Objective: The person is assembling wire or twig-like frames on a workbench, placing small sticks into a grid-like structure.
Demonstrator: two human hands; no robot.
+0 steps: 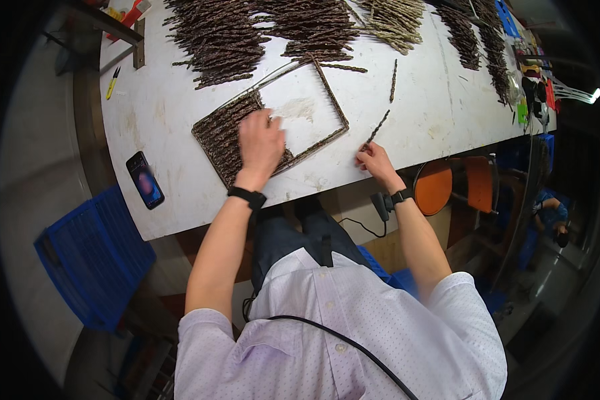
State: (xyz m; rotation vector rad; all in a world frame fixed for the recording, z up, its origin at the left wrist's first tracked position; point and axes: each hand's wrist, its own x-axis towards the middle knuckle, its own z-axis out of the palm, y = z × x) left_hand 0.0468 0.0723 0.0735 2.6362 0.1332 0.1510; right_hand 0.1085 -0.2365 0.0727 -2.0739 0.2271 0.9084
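A rectangular frame (pixel 331 101) wrapped in dark brown braid lies slanted on the white table. Dark braided strands (pixel 223 127) lie side by side across its left part, and bare tabletop shows through the right part. Over the inner edge of these strands is my left hand (pixel 263 141), its fingers smeared by motion, so I cannot tell what they grip. To the right of the frame, my right hand (pixel 374 160) pinches the near end of a short dark braided strand (pixel 381 125), which points away to the upper right. Another loose braided strand (pixel 393 80) lies beyond it.
Large piles of dark braided strands (pixel 213 40) and a pale pile (pixel 395 23) cover the table's far side. A phone (pixel 145 180) and a yellow cutter (pixel 113 83) lie at the left. Blue crates (pixel 97 257) stand beside the table; an orange chair (pixel 433 187) is at the near right.
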